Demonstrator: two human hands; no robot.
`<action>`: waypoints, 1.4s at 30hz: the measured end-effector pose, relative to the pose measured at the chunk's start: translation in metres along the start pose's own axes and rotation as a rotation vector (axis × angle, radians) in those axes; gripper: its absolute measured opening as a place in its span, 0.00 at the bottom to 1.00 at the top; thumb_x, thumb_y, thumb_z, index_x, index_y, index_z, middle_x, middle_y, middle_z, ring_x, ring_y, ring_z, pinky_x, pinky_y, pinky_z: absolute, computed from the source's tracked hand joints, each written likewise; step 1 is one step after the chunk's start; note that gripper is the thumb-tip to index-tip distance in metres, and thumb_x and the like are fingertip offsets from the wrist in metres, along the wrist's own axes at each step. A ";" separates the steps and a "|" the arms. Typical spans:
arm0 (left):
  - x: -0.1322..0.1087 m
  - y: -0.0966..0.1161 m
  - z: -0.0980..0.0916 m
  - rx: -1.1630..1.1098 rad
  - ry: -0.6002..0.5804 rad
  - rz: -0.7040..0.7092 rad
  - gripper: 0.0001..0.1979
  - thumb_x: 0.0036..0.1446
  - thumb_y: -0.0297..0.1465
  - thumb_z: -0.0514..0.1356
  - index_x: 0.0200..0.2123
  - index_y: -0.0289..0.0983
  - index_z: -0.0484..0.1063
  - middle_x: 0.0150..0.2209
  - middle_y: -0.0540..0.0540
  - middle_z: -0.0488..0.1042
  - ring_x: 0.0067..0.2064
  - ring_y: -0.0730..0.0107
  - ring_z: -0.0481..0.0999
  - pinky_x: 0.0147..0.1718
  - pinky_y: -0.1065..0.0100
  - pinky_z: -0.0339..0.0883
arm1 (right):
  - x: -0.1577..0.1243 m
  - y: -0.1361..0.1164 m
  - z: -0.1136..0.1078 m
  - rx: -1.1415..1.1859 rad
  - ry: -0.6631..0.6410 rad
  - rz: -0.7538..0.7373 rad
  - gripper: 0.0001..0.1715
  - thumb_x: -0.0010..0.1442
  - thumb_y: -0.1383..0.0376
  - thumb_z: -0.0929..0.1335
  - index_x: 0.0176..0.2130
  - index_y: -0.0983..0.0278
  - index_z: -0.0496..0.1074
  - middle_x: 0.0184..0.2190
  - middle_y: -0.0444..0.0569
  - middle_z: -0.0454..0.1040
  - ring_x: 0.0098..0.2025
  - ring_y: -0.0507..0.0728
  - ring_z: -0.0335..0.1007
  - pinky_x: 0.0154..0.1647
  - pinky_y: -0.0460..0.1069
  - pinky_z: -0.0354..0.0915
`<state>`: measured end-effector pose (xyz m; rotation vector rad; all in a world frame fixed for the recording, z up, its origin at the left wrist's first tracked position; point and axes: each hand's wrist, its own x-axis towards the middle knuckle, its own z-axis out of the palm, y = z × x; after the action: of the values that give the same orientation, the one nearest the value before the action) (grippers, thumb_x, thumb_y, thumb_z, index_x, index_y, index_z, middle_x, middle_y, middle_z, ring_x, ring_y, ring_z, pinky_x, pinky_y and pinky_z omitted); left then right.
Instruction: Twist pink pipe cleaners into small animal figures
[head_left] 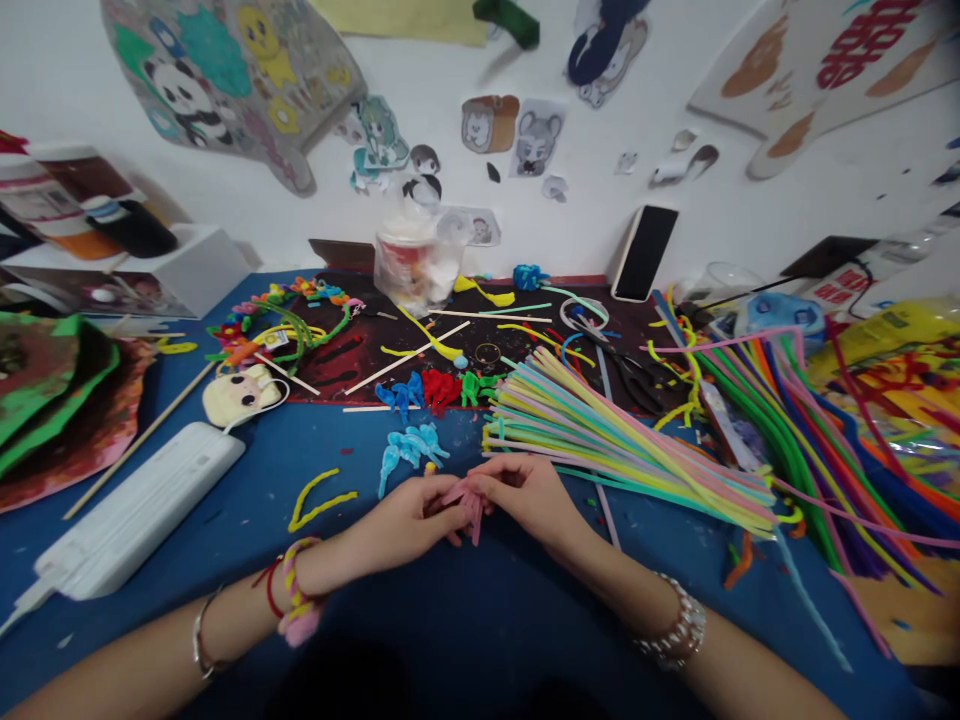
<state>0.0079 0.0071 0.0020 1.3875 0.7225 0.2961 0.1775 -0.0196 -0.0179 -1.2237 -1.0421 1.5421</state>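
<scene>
Both hands meet over the near middle of the blue table. A bent pink pipe cleaner (475, 510) is pinched between them, with short ends hanging down. My left hand (409, 520) has thumb and fingers closed on its left side. My right hand (532, 497) grips it from the right with thumb and forefinger; some fingertips are hidden behind it. Just beyond lies a light blue twisted pipe-cleaner figure (412, 445). Behind that sit dark blue (403, 393), red (441, 390) and green (478, 386) twisted pieces. A bent yellow pipe cleaner (304, 500) rests left of my left hand.
A large bundle of pastel pipe cleaners (615, 440) lies right of my hands. Scissors (626, 365) rest behind it. More coloured stems (817, 430) spread at far right. A white power strip (142, 510) lies left, and a phone (645, 253) leans against the wall.
</scene>
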 end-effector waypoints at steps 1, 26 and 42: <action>-0.001 -0.001 0.001 0.024 -0.017 0.018 0.14 0.59 0.39 0.52 0.31 0.34 0.68 0.31 0.47 0.71 0.34 0.71 0.72 0.36 0.68 0.68 | 0.000 0.000 0.001 0.000 0.009 0.000 0.12 0.45 0.60 0.73 0.29 0.67 0.75 0.22 0.45 0.74 0.22 0.50 0.67 0.25 0.46 0.65; -0.003 0.004 -0.009 -0.260 -0.133 -0.177 0.14 0.59 0.40 0.52 0.39 0.34 0.67 0.38 0.39 0.76 0.37 0.62 0.78 0.35 0.65 0.71 | -0.002 -0.003 -0.003 -0.058 0.021 -0.089 0.10 0.47 0.61 0.72 0.29 0.65 0.75 0.24 0.46 0.74 0.23 0.50 0.67 0.24 0.46 0.66; -0.002 0.008 -0.017 -0.240 -0.110 -0.115 0.11 0.54 0.36 0.59 0.32 0.32 0.71 0.33 0.45 0.74 0.32 0.70 0.74 0.35 0.67 0.69 | -0.003 -0.005 -0.004 -0.017 -0.050 -0.070 0.12 0.46 0.60 0.73 0.29 0.67 0.75 0.21 0.45 0.74 0.21 0.49 0.67 0.24 0.44 0.65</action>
<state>-0.0022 0.0209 0.0100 1.1217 0.6500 0.2068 0.1822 -0.0210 -0.0131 -1.1536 -1.1208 1.5197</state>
